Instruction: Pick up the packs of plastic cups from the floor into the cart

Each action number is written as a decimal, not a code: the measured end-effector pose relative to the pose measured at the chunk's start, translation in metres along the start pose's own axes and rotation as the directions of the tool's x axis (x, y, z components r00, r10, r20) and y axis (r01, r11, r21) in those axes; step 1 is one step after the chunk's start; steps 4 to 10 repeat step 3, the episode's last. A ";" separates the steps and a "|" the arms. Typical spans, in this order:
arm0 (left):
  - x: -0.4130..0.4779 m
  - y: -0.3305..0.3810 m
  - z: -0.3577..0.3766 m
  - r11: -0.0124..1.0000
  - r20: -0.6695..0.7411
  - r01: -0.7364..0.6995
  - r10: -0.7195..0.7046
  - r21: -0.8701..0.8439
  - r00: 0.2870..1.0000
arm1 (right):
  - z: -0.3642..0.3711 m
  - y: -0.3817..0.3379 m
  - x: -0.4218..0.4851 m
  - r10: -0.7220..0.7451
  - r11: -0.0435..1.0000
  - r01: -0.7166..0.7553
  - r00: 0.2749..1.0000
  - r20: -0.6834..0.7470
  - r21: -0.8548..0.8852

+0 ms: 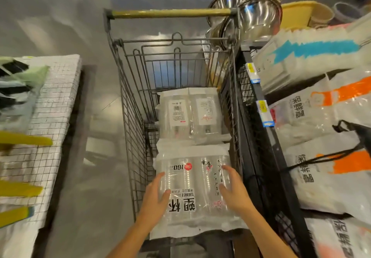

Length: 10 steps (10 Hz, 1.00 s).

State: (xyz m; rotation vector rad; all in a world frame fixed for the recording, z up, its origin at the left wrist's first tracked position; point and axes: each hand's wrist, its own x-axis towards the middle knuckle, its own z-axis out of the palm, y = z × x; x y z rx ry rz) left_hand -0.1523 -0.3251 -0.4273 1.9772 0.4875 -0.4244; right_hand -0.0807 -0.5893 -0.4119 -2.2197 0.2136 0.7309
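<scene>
**Both of your hands are holding a pack of cups at the near end of the cart**

You are looking down into a wire shopping cart (128, 117). A pack of plastic cups (190, 179) is sitting between your hands at the near end of the basket. Your left hand (155, 195) is gripping its left edge, thumb lying on the top face and fingers running along the side. Your right hand (233, 189) is curving over its right side, fingers spread across the wrapper. Whether the pack is resting on the cart or hanging in your grip cannot be told.

Counting: two hands and one pack held. That pack is showing two rows of stacked cups side by side. Farther in, more packed cups (188, 113) are lying flat, showing two white labels; whether that is one pack or two cannot be told. Its near end is touching the held pack's far end.

The held pack is clear, glossy plastic with white sealed ends, large black Chinese characters, a red round badge and "100" printed upside down to you.
</scene>
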 end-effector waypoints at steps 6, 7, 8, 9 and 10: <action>-0.002 0.018 -0.025 0.970 -0.027 -0.078 0.087 0.232 0.996 | 0.003 -0.004 0.001 -0.027 0.991 0.022 0.999 -0.033 -0.129; -0.002 0.018 -0.025 0.970 -0.027 -0.078 0.087 0.232 0.996 | 0.003 -0.004 0.001 -0.027 0.991 0.022 0.999 -0.033 -0.129; -0.002 0.018 -0.025 0.970 -0.027 -0.078 0.087 0.232 0.996 | 0.003 -0.004 0.001 -0.027 0.991 0.022 0.999 -0.033 -0.129; -0.002 0.018 -0.025 0.970 -0.027 -0.078 0.087 0.232 0.996 | 0.003 -0.004 0.001 -0.027 0.991 0.022 0.999 -0.033 -0.129; -0.002 0.018 -0.025 0.970 -0.027 -0.078 0.087 0.232 0.996 | 0.003 -0.004 0.001 -0.027 0.991 0.022 0.999 -0.033 -0.129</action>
